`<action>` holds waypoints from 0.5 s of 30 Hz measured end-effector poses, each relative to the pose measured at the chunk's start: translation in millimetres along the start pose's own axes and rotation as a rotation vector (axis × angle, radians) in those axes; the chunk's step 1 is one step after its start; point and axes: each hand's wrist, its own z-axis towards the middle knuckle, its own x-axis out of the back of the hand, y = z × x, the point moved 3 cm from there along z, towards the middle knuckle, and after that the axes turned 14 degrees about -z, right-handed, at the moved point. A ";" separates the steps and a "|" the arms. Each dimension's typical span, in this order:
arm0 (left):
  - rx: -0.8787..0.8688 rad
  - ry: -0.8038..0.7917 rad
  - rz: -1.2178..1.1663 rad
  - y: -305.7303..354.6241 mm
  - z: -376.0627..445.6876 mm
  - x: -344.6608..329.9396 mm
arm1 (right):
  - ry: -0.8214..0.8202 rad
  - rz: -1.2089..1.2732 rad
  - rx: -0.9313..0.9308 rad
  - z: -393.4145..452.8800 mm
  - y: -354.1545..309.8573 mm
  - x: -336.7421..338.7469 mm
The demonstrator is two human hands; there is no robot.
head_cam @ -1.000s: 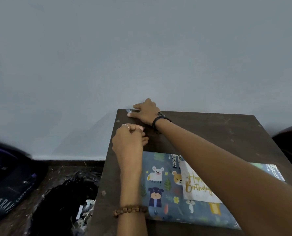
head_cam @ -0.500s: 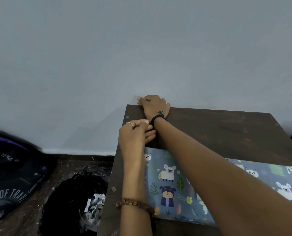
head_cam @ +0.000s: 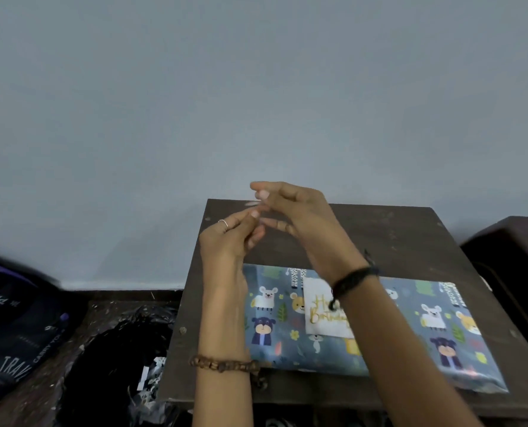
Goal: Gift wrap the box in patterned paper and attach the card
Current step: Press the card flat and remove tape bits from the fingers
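head view: both hands (head_cam: 290,211) raised, fingertips pinching, contents unclear; card (head_cam: 321,312) on wrapped box (head_cam: 269,318)

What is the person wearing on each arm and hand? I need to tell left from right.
The left hand has a thin silver ring on one finger and a brown beaded bracelet at the wrist. The right hand has a black cord wristband with a loose end hanging. Both forearms are bare, no sleeves showing.
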 end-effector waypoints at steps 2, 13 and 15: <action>0.056 -0.047 -0.094 -4.0 -14.0 -9.3 | 0.134 0.010 0.071 -26.7 0.6 6.5; 0.243 -0.143 -0.066 -22.5 -40.1 -26.9 | 0.204 0.285 0.064 -61.0 36.1 31.0; 0.249 -0.152 -0.062 -23.6 -39.5 -28.8 | 0.206 0.278 0.082 -58.6 35.6 35.7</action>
